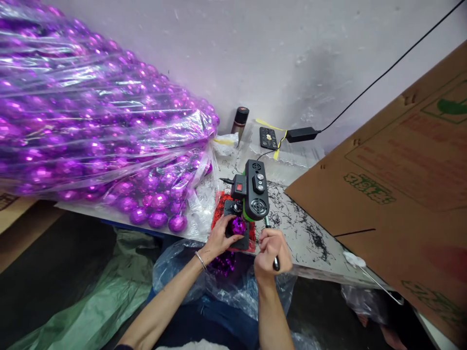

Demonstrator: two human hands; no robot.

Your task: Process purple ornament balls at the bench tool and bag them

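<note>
Near the table's front edge stands a black and green machine (pixel 257 189) with a red switch and round knobs. My left hand (pixel 220 237), a bracelet at its wrist, has thumb and fingers round a shiny purple ball (pixel 239 226) at the machine's dark base. My right hand (pixel 273 250) is closed on a lever handle (pixel 276 264) at the machine's right front. A red mat (pixel 220 204) shows under the base. Below the table edge, more purple balls (pixel 223 264) lie in a clear plastic bag.
A huge clear bag of purple balls (pixel 109 131) fills the left. A tall cardboard box (pixel 394 194) stands at the right. Behind the machine are a dark bottle (pixel 240 124), a phone-like black object (pixel 268 138) and a power adapter (pixel 302 134). Black scraps (pixel 314 233) litter the table.
</note>
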